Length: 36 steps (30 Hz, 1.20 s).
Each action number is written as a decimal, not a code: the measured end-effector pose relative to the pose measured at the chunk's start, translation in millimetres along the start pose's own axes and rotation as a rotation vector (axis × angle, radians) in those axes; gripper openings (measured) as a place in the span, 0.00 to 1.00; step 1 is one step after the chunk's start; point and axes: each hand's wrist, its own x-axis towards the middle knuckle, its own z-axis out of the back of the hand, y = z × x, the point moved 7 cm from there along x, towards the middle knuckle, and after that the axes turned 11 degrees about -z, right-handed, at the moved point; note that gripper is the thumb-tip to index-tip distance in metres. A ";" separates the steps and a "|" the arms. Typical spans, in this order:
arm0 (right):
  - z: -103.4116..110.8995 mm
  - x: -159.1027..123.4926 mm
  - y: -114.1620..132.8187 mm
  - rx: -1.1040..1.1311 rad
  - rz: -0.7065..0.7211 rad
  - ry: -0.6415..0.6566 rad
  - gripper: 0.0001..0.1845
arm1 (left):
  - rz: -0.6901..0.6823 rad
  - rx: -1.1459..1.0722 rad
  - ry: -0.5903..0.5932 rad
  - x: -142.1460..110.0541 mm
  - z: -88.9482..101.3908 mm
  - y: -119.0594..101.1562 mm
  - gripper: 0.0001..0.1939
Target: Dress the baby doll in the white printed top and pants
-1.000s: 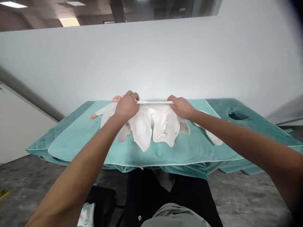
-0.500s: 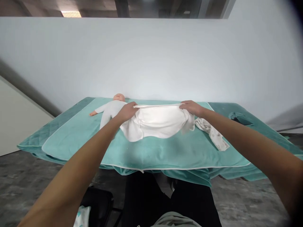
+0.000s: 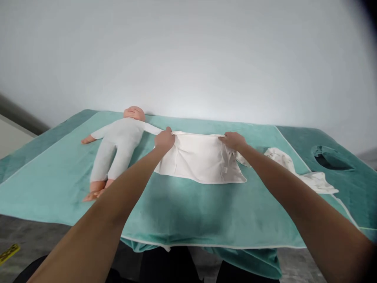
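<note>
Best to pull far edge of white, approx. rectangular fabric garment (image 3: 200, 161) taut & level, folds smoothed. Held over teal plush cover (image 3: 191, 220), right of white cloth-bodied baby doll (image 3: 125, 133); contact w/ cover unclear. Gripping far edge's left end w/ left hand (image 3: 165, 140), fingers curled tight; pinching right end w/ right hand (image 3: 235, 141), fingers closed.

This looks like a treatment room or a baby-care practice room; which of the two is unclear. A massage-style bed (image 3: 308, 139) in teal plush covers, with a face hole (image 3: 331, 160) towards its right end, stands against a plain pale wall (image 3: 188, 59). A baby doll (image 3: 125, 131) lies on it. The grey floor (image 3: 32, 232) bears a yellow-and-black marking (image 3: 8, 253).
</note>
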 end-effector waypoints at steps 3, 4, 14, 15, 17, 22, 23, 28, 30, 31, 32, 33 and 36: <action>-13.3 30.6 6.9 0.029 -0.026 -0.070 0.28 | 0.020 0.071 0.020 26.7 -19.3 6.4 0.18; -17.9 40.1 9.8 0.032 -0.022 -0.087 0.28 | 0.029 0.101 0.021 33.4 -25.8 10.1 0.18; -58.9 72.5 15.7 0.038 0.020 -0.202 0.29 | -0.204 0.288 -0.135 34.7 -71.1 12.9 0.25; -60.2 65.1 15.6 0.050 0.056 -0.217 0.30 | -0.234 0.280 -0.143 27.4 -70.6 10.4 0.27; -61.5 46.1 13.7 0.061 0.118 -0.261 0.34 | -0.276 0.259 -0.169 9.4 -66.6 7.2 0.31; -67.9 -3.4 1.9 0.015 0.185 -0.385 0.37 | -0.275 0.256 -0.177 -37.8 -60.0 11.9 0.35; -71.0 -10.7 -1.1 0.004 0.181 -0.385 0.37 | -0.261 0.260 -0.160 -45.9 -60.6 13.9 0.35; -84.5 -37.6 -14.9 0.008 0.118 -0.349 0.38 | -0.201 0.278 -0.042 -84.6 -63.7 22.7 0.34; -88.1 -46.7 -18.1 0.021 0.108 -0.335 0.38 | -0.200 0.281 -0.009 -99.3 -63.2 25.5 0.34; -89.4 -50.8 -19.4 0.026 0.106 -0.331 0.37 | -0.201 0.282 0.002 -105.9 -62.9 27.1 0.34; -90.5 -54.6 -20.7 0.028 0.104 -0.328 0.37 | -0.202 0.282 0.008 -111.8 -62.6 28.8 0.34; -91.3 -58.1 -22.1 0.031 0.104 -0.326 0.37 | -0.201 0.282 0.012 -116.8 -62.7 30.7 0.34; -92.5 -66.3 -26.8 0.046 0.112 -0.325 0.38 | -0.187 0.275 0.026 -126.7 -65.6 36.6 0.34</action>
